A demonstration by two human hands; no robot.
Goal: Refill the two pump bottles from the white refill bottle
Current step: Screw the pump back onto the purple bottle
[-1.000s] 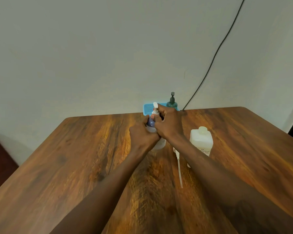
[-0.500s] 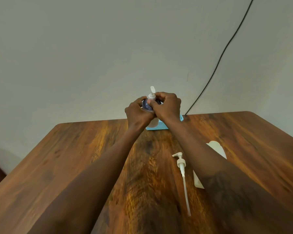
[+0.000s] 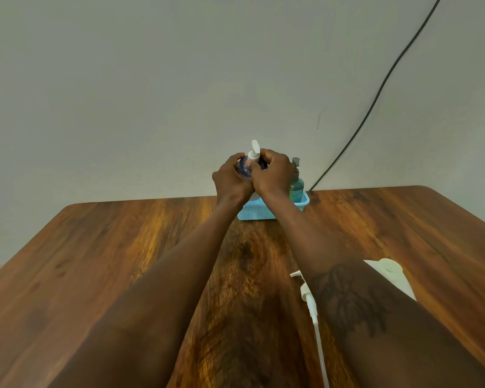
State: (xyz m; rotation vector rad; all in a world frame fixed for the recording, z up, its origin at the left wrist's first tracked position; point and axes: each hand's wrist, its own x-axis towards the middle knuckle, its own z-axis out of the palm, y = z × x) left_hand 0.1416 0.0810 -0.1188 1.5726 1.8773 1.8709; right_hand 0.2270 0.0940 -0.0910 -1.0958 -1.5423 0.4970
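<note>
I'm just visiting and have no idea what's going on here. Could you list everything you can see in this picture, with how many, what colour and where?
Table: one, brown wood, fills the lower half.
Basket: one, light blue, at the table's far edge by the wall.
Green pump bottle: one, dark green, standing in the basket's right side.
Purple pump bottle: one, purple with a white pump, held in both hands above the basket.
Loose pump: one, white with a long tube, lying on the table beside the right forearm.
White refill bottle: one, white, on the table at right, partly hidden by the right forearm.
Cable: one, black, running down the wall.
Left hand: gripping the purple bottle.
Right hand: fingers at its pump.
</note>
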